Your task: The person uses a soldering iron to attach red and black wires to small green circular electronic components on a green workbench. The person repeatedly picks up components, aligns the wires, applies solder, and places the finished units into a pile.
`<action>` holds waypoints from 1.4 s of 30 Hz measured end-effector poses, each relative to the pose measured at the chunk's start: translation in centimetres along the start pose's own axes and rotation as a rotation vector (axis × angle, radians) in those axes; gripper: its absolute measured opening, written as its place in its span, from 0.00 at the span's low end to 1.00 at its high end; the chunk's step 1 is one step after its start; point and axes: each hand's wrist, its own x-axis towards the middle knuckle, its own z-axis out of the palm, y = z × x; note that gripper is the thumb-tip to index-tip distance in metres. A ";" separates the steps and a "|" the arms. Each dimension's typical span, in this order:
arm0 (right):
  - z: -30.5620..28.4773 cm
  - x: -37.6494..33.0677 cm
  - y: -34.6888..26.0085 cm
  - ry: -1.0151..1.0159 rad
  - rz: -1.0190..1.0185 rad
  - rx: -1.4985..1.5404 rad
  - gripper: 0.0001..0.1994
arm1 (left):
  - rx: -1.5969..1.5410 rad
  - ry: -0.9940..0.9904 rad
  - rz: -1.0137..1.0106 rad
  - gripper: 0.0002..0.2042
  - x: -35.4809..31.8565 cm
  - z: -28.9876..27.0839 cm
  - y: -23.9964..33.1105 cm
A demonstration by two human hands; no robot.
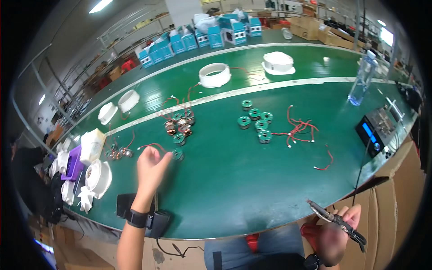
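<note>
A pair of pliers (338,221) is gripped in the right hand (335,240), which is closed around the handles low at the near right, off the edge of the green table (243,180); the plier tips are pointed up and to the left. A wristband is worn on the left forearm, and the left hand (150,166) is raised over the near left part of the table with its fingers pinched on a red wire (150,146). The wire is seen to run to a small green coil (177,155) lying just beside the fingertips on the table. To the left, a white fan housing (98,177), a purple box (72,163) and a white box (92,145) are set near the table edge. Further in, a cluster of copper-wound coils (181,124) is laid out, and to its right a group of green coils (255,121) with a tangle of red wires (299,128) beside them. A loose red wire (325,162) lies apart, nearer the right edge, where a black meter (375,130) with a blue display is placed. Beyond that a clear bottle (362,77) stands upright. On the far strip white rings (215,74) are spaced along, and blue cartons (198,38) are lined up behind them.
</note>
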 end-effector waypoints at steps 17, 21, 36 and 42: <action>-0.6 -0.5 -0.6 0.013 -0.001 0.020 0.19 | -0.344 -0.691 0.490 0.17 -6.4 4.4 9.5; -0.3 -0.7 -0.5 -0.031 0.066 -0.005 0.21 | -0.421 -0.685 0.441 0.16 -7.9 4.3 10.4; 1.5 -0.3 1.0 -0.074 0.095 -0.087 0.20 | -0.691 -0.548 0.230 0.10 -7.9 3.6 11.1; 3.6 -0.1 1.9 -0.092 0.071 -0.195 0.17 | -1.020 -0.462 0.110 0.07 -7.3 3.3 11.2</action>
